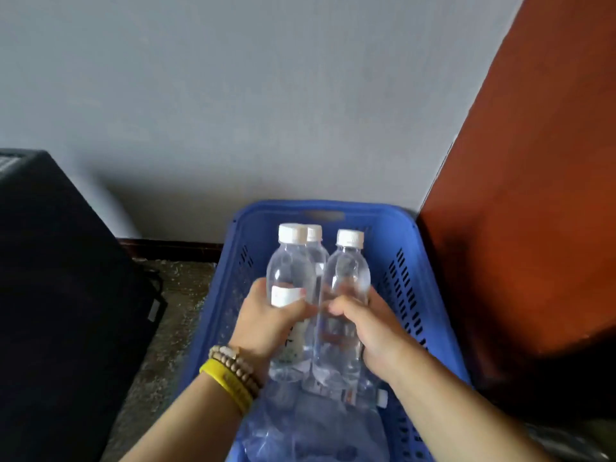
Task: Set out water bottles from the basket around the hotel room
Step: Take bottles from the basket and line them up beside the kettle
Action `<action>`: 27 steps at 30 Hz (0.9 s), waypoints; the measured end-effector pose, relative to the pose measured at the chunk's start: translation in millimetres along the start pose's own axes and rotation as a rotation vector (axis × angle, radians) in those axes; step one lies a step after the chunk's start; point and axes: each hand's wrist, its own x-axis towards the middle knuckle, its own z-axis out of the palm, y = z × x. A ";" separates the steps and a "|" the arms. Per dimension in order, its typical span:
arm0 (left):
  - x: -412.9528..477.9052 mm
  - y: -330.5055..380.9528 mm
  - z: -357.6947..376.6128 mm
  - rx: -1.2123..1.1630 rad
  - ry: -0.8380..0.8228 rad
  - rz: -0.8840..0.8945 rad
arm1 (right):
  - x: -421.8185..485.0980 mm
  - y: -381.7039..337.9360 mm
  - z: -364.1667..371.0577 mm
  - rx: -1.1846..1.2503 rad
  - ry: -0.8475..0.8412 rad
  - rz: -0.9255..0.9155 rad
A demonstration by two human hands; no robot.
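A blue plastic basket (405,261) stands on the floor against the wall. Above it I hold three clear water bottles with white caps, upright. My left hand (266,320) grips the left bottle (289,265) round its white label. A middle bottle (316,258) stands just behind it, pressed between the other two. My right hand (370,331) grips the right bottle (348,271) round its middle. More bottles (320,425) lie on their sides in the basket, below my wrists.
A black case or bag (66,295) stands at the left on the speckled floor (173,315). A brown-red wooden panel (533,195) rises at the right, close to the basket. The grey wall (266,95) is straight ahead.
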 end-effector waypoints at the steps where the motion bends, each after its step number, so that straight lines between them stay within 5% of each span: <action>1: -9.0 29.5 -0.8 -0.004 0.000 0.046 | -13.4 -25.7 5.9 0.007 -0.014 -0.054; 17: -175.3 593.0 -2.0 -0.005 -0.142 0.513 | -304.8 -510.0 79.8 -0.002 0.030 -0.646; 27: -258.9 778.6 94.8 -0.011 -0.288 0.868 | -446.4 -683.6 6.6 -0.066 0.110 -1.020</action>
